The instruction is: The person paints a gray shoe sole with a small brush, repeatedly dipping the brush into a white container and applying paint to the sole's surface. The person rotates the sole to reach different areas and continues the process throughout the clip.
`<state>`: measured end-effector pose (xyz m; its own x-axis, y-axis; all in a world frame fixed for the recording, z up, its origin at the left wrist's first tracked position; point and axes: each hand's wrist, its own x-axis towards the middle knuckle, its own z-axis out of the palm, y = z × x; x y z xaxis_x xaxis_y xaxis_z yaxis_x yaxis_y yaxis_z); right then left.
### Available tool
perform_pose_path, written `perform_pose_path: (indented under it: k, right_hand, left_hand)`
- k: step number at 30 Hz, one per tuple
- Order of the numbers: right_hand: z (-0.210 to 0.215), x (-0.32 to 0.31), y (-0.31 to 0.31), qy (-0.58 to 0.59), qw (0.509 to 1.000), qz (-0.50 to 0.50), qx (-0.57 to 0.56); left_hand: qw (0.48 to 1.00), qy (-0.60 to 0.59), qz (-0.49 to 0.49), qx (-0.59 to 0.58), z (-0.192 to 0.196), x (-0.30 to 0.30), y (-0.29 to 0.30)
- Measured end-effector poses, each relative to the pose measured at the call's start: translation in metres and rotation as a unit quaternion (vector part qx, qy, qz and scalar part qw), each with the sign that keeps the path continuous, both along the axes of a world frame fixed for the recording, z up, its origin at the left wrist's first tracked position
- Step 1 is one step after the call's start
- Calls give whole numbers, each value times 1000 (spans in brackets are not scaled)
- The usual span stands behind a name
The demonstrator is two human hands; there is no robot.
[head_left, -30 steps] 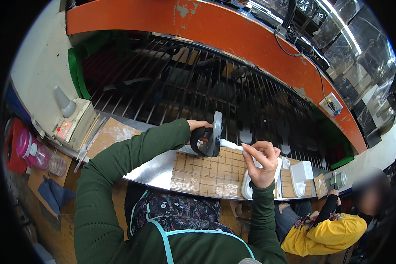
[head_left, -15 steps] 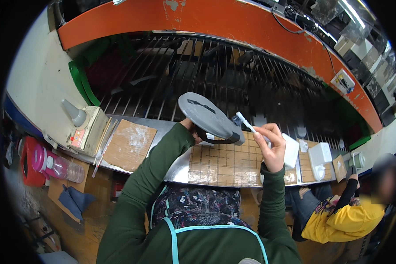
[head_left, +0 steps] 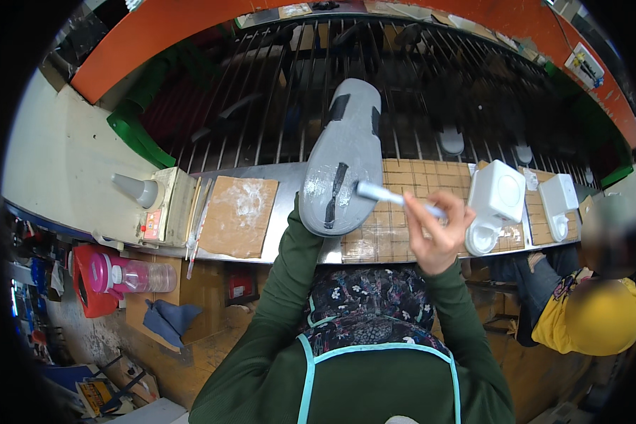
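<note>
A bed of metal bars [head_left: 279,113], an orange beam [head_left: 148,42] and a co-worker [head_left: 586,321] mark a workshop.

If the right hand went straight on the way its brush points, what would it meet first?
The grey sole, most likely: the tip of the brush in the right hand overlaps it in view, though contact is unclear.

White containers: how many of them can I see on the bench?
2. One container stands just right of the right hand; the other container is farther right, toward the person in yellow. More may be hidden behind that person.
</note>
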<state>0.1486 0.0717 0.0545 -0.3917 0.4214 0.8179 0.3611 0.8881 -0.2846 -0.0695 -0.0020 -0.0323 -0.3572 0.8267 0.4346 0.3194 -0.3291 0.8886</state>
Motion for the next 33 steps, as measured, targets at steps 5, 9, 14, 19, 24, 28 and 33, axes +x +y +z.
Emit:
perform_pose_path:
  k: [5, 9, 14, 19, 24, 28, 33]
  right_hand:
    - [-12, 9, -20, -34, 991, 97, -81]
    - [-17, 1, 9, -4, 998, -16, -62]
    - [-26, 10, -24, -36, 998, -30, 36]
    - [-21, 20, -41, -31, 990, 95, -96]
    - [-12, 9, -28, -47, 991, 52, -115]
    - [-3, -4, -1, -12, 993, -3, -119]
    - [4, -12, 42, 10, 995, -49, -82]
  left_hand:
    - [857, -468, -194, 98, -8, -10, 30]
    - [863, -472, -166, 70, -21, 2, 19]
    - [848, -478, -214, 81, -32, 7, -5]
    - [879, -411, -197, 140, -33, 0, 12]
    - [901, -362, -200, 129, -26, 0, 26]
    - [904, -386, -170, 74, -14, 13, 5]
    - [906, -354, -229, 46, -7, 15, -4]
